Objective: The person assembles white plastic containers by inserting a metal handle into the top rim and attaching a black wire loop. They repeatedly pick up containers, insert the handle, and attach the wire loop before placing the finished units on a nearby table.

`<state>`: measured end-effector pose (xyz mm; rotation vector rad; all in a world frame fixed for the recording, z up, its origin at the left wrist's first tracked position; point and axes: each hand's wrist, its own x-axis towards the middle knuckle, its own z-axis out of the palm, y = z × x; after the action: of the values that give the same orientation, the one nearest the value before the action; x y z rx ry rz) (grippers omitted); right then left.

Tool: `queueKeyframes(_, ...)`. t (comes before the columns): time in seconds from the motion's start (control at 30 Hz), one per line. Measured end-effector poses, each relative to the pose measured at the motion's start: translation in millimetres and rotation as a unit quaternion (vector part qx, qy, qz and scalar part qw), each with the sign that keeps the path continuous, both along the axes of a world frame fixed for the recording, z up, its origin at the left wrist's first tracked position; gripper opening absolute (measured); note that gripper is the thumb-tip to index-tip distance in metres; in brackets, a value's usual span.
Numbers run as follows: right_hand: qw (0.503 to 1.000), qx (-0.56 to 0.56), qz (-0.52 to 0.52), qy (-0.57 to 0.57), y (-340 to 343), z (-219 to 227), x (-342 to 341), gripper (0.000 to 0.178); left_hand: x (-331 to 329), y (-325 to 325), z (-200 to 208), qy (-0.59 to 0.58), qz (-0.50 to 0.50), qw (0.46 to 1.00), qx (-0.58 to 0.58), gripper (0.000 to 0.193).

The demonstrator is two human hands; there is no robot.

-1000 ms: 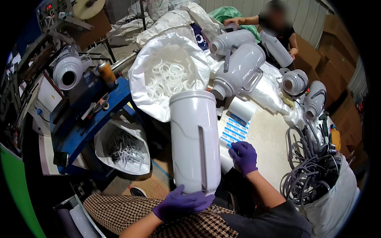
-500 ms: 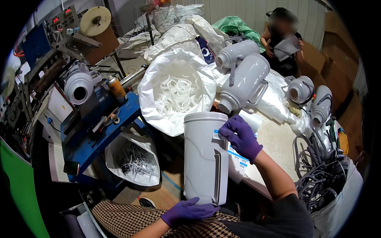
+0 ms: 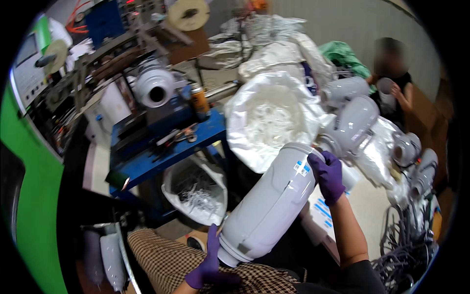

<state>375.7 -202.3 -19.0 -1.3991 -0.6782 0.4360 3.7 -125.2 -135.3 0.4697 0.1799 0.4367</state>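
Note:
A light grey plastic flask casing (image 3: 271, 206) leans over my lap, its wide rim up to the right and its narrower neck down to the left. Small blue-and-white stickers (image 3: 301, 168) show near the rim. My right hand (image 3: 329, 176), in a purple glove, is closed on the casing's upper right side by the rim; some fingers are hidden. At the lower end my left hand (image 3: 208, 267), also gloved in purple, cradles the neck, thumb up beside it and fingers underneath. Beneath the right forearm lies a sheet of blue-and-white stickers (image 3: 323, 213) on the pale table (image 3: 364, 208).
A white sack of translucent rings (image 3: 274, 122) stands beyond the casing. Left are a blue bench (image 3: 166, 157) with tools, another casing (image 3: 154, 85) on a machine, and a bag of white strips (image 3: 200, 198). More casings (image 3: 355, 122) lie right, near a seated person (image 3: 399, 93) holding a grey part.
The casing has gone from upright to tilted, and has turned so its handle no longer shows. My left thumb has come up beside its lower end. The whole view has swung left.

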Motion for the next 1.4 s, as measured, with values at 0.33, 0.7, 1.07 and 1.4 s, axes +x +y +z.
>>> queueKeyframes(0.33,0.76,-0.079,0.194,-0.615,287,110,-180,0.058,-135,-68,-4,0.156,0.528,0.826,0.124,0.062)
queueKeyframes(0.7,0.665,0.239,0.011,-0.708,151,60,-161,0.014,-184,19,113,0.436,0.554,0.358,0.612,0.069)
queueKeyframes(1.07,0.854,0.188,0.354,-0.332,5,1,-112,0.036,66,196,231,0.5,0.375,-0.002,0.781,0.077)
queueKeyframes(1.4,0.84,0.206,0.428,-0.262,64,-4,-169,0.073,106,278,310,0.577,0.089,-0.012,0.811,0.07)
